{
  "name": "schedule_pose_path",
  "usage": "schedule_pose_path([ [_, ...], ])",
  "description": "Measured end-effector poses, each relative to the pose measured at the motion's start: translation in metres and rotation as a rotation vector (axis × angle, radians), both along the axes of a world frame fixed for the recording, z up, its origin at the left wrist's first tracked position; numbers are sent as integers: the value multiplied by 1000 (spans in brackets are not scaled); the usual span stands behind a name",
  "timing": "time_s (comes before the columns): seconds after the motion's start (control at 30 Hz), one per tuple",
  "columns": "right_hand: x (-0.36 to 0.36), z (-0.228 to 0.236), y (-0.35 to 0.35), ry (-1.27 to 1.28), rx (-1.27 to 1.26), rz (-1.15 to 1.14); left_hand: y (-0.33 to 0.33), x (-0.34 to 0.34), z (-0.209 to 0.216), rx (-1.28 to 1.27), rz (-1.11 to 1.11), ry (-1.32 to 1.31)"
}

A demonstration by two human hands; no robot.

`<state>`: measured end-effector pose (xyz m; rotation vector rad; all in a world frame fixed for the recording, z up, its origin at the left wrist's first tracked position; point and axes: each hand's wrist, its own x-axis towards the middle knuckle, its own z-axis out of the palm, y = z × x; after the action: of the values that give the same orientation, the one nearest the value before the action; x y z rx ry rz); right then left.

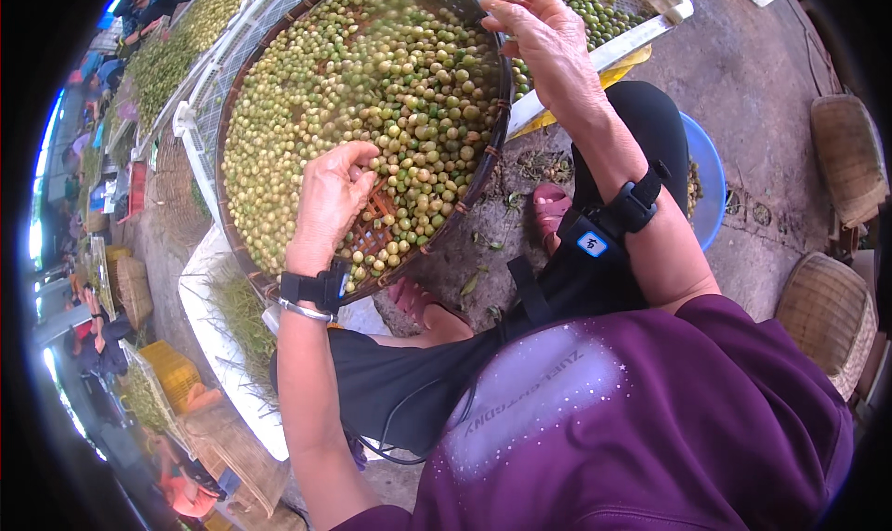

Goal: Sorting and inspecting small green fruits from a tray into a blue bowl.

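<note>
A large round woven tray (pixel 465 192) holds a heap of small green-yellow round fruits (pixel 372 85); part of its brown weave shows bare near the lower edge. My left hand (pixel 330 201) rests inside the tray on that bare patch, fingers curled against the fruits, though I cannot tell whether any are pinched in them. My right hand (pixel 544 34) hovers above the tray's right rim with fingers bent and slightly apart, nothing visible in it. Both wrists wear black straps.
A white mesh rack (pixel 641 29) with more fruits lies behind the tray. A blue basin (pixel 708 183) sits behind my knee. Woven baskets (pixel 827 313) stand at the right. Other people, crates and baskets line the left side on the concrete ground.
</note>
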<state>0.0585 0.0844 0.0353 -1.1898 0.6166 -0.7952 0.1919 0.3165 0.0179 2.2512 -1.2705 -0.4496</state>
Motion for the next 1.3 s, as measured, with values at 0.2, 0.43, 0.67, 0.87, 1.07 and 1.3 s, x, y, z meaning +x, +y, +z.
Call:
schedule_pose_path([
  [0.2,14,-19,-3,-141,-48,56,3,1,-1,4,101,143],
  [0.43,3,-5,0,-25,-62,52,19,3,16,201,70,203],
  [0.67,10,-16,1,-112,-70,106,21,20,9,146,129,261],
  [0.87,8,-18,3,29,-298,21,-18,8,13,-48,-7,218],
  [1.07,4,-10,9,108,-272,101,-23,-3,9,33,-34,106],
  [1.3,4,-1,30,145,-290,221,-33,-8,7,99,-105,-97],
])
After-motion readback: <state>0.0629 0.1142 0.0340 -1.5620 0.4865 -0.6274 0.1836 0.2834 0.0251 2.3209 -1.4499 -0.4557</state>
